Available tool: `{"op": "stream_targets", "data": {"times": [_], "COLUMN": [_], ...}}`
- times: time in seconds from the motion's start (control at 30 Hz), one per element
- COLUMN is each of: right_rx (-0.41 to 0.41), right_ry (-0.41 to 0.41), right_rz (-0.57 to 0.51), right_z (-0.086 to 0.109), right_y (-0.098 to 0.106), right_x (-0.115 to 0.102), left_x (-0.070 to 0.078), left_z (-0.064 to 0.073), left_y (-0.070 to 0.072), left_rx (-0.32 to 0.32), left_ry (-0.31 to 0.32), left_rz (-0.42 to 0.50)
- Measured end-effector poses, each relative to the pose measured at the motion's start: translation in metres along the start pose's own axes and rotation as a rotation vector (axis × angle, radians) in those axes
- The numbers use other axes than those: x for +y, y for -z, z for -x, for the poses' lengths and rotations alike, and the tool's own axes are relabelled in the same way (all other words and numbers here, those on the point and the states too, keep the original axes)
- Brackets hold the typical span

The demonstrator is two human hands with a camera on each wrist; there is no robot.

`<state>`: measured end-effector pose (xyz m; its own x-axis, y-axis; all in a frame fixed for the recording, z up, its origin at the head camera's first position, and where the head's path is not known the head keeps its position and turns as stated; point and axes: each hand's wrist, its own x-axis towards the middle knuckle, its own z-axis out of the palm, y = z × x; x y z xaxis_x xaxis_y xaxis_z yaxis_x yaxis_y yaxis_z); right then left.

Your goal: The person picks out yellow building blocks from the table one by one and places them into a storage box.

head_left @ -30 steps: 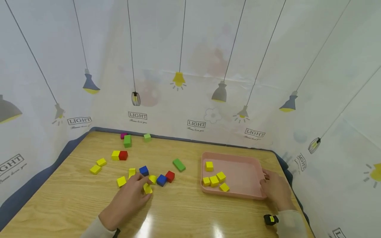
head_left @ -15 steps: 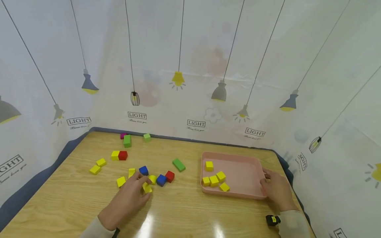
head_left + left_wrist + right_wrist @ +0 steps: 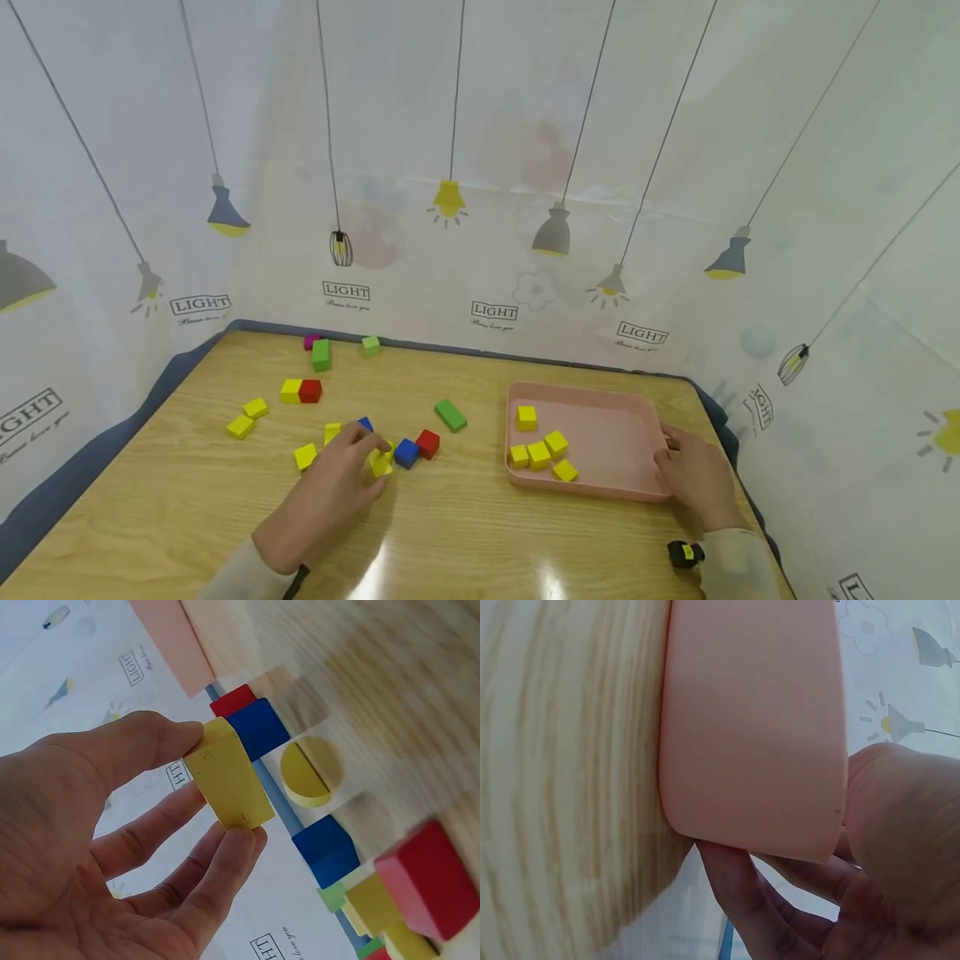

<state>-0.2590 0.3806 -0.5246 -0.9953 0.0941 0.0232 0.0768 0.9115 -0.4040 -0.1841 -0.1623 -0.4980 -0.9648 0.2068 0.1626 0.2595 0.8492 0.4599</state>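
My left hand (image 3: 333, 471) pinches a yellow block (image 3: 230, 776) between the thumb and fingertips, over the loose blocks left of the tray. Just past it in the left wrist view sit a rounded yellow block (image 3: 306, 772), a blue cube (image 3: 257, 727) and a second blue cube (image 3: 327, 851). A pink tray (image 3: 607, 492) stands on the right of the table, with several yellow cubes (image 3: 538, 456) at its left end. My right hand (image 3: 697, 479) grips the tray's right side, thumb at the rim and fingers along the outside in the right wrist view.
Around the left hand lie more yellow blocks (image 3: 306, 457), a red cube (image 3: 428, 443) and a green block (image 3: 451, 415). Farther back are a red cube (image 3: 310, 391) beside a yellow one, green blocks (image 3: 321, 355) and a purple block (image 3: 311, 342). A printed curtain (image 3: 420, 275) backs the table.
The left hand has shifted slightly right and away from me, with the yellow block now raised in its fingers. The right hand and tray stay where they were.
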Motion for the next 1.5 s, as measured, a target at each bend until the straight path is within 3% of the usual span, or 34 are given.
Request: {"op": "stream_targets", "data": {"times": [0.23,0.7,1.07,1.5], "right_rx": [0.002,-0.016,-0.059,-0.060], "right_ry": [-0.007,-0.042,-0.093,-0.110], "right_rz": [-0.012,0.002,-0.005,0.007], "right_z": [0.001,-0.001,-0.001,-0.003], "right_y": [-0.001,0.001,0.004,0.003], "right_x": [-0.002,-0.005,-0.008,-0.010], "left_x": [0.012,0.044,0.077,0.129], "left_z": [-0.008,-0.032,-0.062,-0.092], "left_y": [0.001,-0.013,-0.038,-0.066], "left_rx": [-0.001,0.003,0.023,-0.060], "left_ry": [-0.037,-0.093,-0.213,-0.284], "left_rz": [0.039,0.095,0.073,0.089]}}
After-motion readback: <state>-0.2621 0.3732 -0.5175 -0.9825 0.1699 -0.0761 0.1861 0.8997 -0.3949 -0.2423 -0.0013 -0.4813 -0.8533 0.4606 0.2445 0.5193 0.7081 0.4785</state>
